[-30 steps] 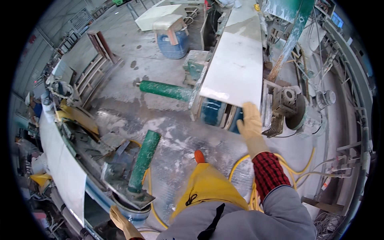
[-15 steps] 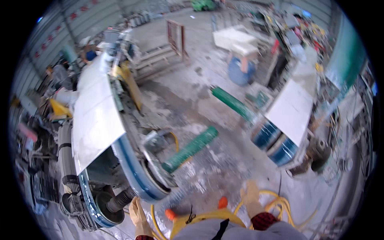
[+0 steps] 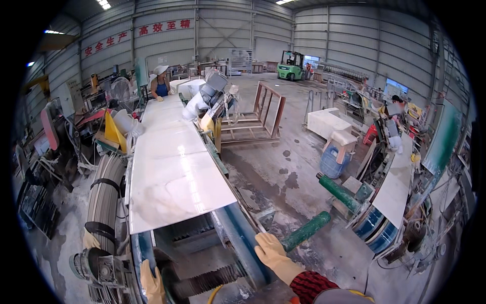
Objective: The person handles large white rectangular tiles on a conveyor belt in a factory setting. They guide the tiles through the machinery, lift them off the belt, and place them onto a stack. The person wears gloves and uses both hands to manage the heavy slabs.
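Both my hands wear cream rubber gloves. My right hand (image 3: 276, 257) lies on the blue right side rail (image 3: 238, 235) of the machine, its fingers stretched forward and holding nothing. At the left side of the same machine frame, my left hand (image 3: 152, 283) points up beside the blue left rail (image 3: 146, 248), fingers extended and nothing visible in them. Ahead of both hands, a glossy white stone slab (image 3: 177, 187) lies flat along the machine. Between the rails, a dark ribbed shaft (image 3: 207, 282) shows in the open end.
Green rollers (image 3: 306, 230) stick out over the wet floor to the right. A second machine with a white slab (image 3: 390, 192) stands beyond. A metal rack (image 3: 268, 114), a blue barrel (image 3: 335, 162) and a forklift (image 3: 291, 66) are farther off. Another person (image 3: 160, 83) stands at the slab's far end.
My view has lifted and swung left, bringing the left machine in front of me. My right hand has come onto its right rail; my left hand is now by the left rail.
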A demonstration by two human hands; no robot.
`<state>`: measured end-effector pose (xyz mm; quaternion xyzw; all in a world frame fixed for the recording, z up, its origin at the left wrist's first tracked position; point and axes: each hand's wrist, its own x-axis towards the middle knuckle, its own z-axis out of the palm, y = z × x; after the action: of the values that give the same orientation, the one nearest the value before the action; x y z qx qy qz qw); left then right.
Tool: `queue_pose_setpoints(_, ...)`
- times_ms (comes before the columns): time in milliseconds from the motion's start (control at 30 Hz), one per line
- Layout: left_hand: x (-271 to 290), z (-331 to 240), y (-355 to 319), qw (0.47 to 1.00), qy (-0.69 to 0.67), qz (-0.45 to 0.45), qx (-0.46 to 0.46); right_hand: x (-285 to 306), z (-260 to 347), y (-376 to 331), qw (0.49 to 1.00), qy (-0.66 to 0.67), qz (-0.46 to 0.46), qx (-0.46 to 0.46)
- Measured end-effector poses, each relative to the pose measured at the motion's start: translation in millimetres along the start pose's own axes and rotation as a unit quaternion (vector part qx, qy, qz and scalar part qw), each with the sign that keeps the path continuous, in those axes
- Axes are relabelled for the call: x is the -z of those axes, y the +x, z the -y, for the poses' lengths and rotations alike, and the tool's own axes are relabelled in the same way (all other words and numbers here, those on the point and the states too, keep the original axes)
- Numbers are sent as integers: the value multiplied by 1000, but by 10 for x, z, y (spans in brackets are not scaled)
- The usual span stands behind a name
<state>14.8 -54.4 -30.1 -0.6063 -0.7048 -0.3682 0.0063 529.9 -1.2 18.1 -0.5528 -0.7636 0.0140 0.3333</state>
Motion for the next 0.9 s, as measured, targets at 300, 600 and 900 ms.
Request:
queue_pose_setpoints(300,-413,601,952,991,80,96,-55,-433,389,50,999,-26,27,-1)
queue_pose_setpoints(600,-557,500,902,963,241,115,-49,-917,60,894,998,-23,16,50)
queue_pose_setpoints(900,-535,630,780,986,126,83,-76,-874,126,1015,999,26,35,18)
